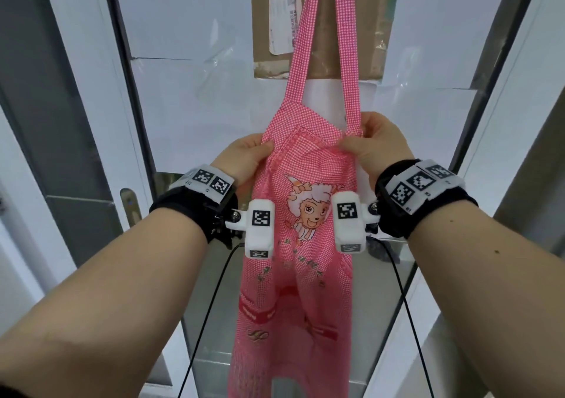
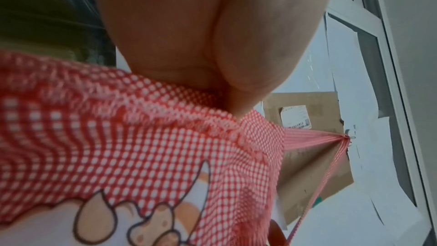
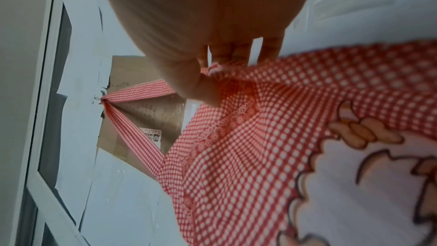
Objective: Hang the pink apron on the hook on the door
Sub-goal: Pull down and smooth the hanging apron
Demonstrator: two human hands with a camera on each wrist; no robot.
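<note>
Pink apron (image 1: 301, 214) hanging against door (image 1: 189, 98), neck strap (image 1: 345, 46) looped over hook (image 2: 349, 136) – strap taut in both wrist views. Left hand (image 1: 244, 156) pinching bib's left top corner, right hand (image 1: 374, 145) pinching right corner at strap base. Risks: downward tug while smoothing could pull small hook off or slide strap off tip; uneven release – bib hangs skewed. Hook seating depth unclear, too small to judge.

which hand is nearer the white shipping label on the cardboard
Left. The left hand pinches the pink apron at its top left corner, almost straight below the shipping label. The right hand pinches the top right corner, farther across.
</note>
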